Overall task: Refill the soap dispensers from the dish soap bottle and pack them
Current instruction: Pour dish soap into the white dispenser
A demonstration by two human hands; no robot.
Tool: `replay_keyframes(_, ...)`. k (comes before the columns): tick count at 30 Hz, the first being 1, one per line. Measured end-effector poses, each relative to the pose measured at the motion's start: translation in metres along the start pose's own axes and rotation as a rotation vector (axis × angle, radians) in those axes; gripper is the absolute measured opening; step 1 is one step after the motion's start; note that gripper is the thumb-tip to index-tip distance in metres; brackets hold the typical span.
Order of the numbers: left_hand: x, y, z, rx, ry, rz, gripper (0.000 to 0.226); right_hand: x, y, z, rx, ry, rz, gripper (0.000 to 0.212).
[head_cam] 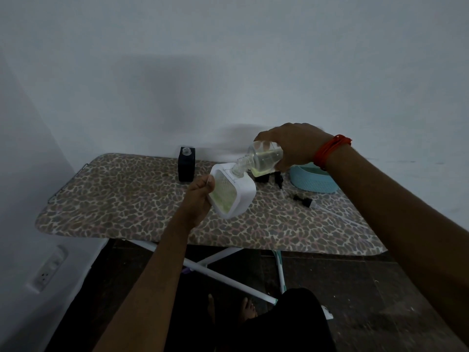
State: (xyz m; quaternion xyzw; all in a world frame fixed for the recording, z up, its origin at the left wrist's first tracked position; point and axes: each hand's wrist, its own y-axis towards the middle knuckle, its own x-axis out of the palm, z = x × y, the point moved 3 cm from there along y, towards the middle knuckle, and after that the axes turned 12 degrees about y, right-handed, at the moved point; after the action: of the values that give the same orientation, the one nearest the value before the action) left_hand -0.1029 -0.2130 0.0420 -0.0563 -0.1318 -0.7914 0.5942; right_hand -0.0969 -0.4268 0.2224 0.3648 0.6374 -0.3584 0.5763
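The job looks to be in its middle stretch. The white dispenser (236,196) is being filled right now: it is held tilted above the ironing board (127,199), and the neck of the clear soap bottle (266,158) points down into its top opening. Yellow-green soap shows through the dispenser's front panel, pooled toward its lower end, and some pale liquid remains in the bottle.

A black dispenser (186,165) stands upright at the far edge of the board with its neck open and no pump on it. Whether it has soap inside cannot be told. A black pump (302,199) with its long tube lies loose on the board near the blue basket (314,182), and other dark parts sit just behind the white dispenser, too dim to name. Nothing appears packed yet. By my reading, what is left is to finish this pour, see to the black dispenser if it needs soap, refit the pumps and put both in the basket.

The left hand (199,196) grips the white dispenser by its left side, fingers curled round the edge. The right hand (297,146) is wrapped round the bottle's base end, tipping it neck-down — neither hand is free.
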Motion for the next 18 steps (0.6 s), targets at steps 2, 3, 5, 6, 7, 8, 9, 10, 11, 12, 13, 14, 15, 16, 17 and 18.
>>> replay_keyframes(2, -0.0007, -0.0003, -0.0014, 0.003, 0.003, -0.006, 0.034, 0.001, -0.0008, 0.0004, 0.002, 0.001, -0.001, 0.077)
replay_keyframes(3, -0.0014, -0.0002, -0.0025, 0.0, 0.005, -0.004, 0.031, 0.0017, -0.0011, 0.0007, 0.002, 0.001, -0.001, 0.077)
replay_keyframes(5, -0.003, -0.0008, -0.004, -0.006, 0.002, 0.005, 0.031, 0.0032, -0.0011, 0.0009, -0.003, -0.003, 0.005, 0.077)
replay_keyframes(6, -0.0037, -0.0008, -0.0047, -0.009, 0.003, 0.01, 0.036, 0.0038, -0.0009, 0.0011, -0.006, -0.008, 0.011, 0.078)
replay_keyframes(7, -0.0045, -0.0005, -0.006, -0.017, 0.009, 0.022, 0.041, 0.0043, -0.0004, 0.0017, -0.007, -0.013, 0.016, 0.079)
replay_keyframes(8, -0.0048, -0.0003, -0.0066, -0.026, 0.016, 0.033, 0.043, 0.0045, -0.0003, 0.002, -0.008, -0.016, 0.019, 0.079)
replay_keyframes(9, -0.005, 0.0, -0.0072, -0.034, 0.024, 0.043, 0.041, 0.0046, 0.0001, 0.0022, -0.007, -0.017, 0.02, 0.079)
replay_keyframes(10, -0.0048, 0.0005, -0.0075, -0.04, 0.03, 0.051, 0.038, 0.0045, 0.0001, 0.0021, -0.007, -0.017, 0.019, 0.079)
replay_keyframes(11, -0.0046, 0.0008, -0.0075, -0.043, 0.032, 0.055, 0.036, 0.0044, 0.0003, 0.0021, -0.007, -0.016, 0.018, 0.078)
replay_keyframes(12, -0.0037, 0.0005, -0.0062, -0.041, 0.027, 0.053, 0.034, 0.0043, 0.0003, 0.0019, -0.007, -0.015, 0.017, 0.078)
replay_keyframes(13, -0.0026, -0.0001, -0.0048, -0.036, 0.018, 0.043, 0.032, 0.0043, 0.0005, 0.0018, -0.007, -0.015, 0.017, 0.078)
replay_keyframes(14, -0.0015, -0.0012, -0.0035, -0.032, 0.009, 0.032, 0.031, 0.0044, 0.0004, 0.0017, -0.006, -0.015, 0.018, 0.078)
replay_keyframes(15, -0.0012, -0.0019, -0.0029, -0.031, 0.003, 0.027, 0.031, 0.0046, 0.0004, 0.0019, -0.005, -0.014, 0.018, 0.079)
replay_keyframes(16, -0.0011, -0.0022, -0.0029, -0.031, 0.002, 0.027, 0.031, 0.0048, 0.0003, 0.0019, -0.004, -0.014, 0.02, 0.079)
replay_keyframes(17, -0.0016, -0.0022, -0.0036, -0.031, 0.005, 0.032, 0.031, 0.0052, 0.0004, 0.0023, -0.005, -0.013, 0.02, 0.079)
replay_keyframes(18, -0.0021, -0.0018, -0.0044, -0.031, 0.011, 0.037, 0.031, 0.0056, 0.0002, 0.0024, -0.005, -0.012, 0.02, 0.079)
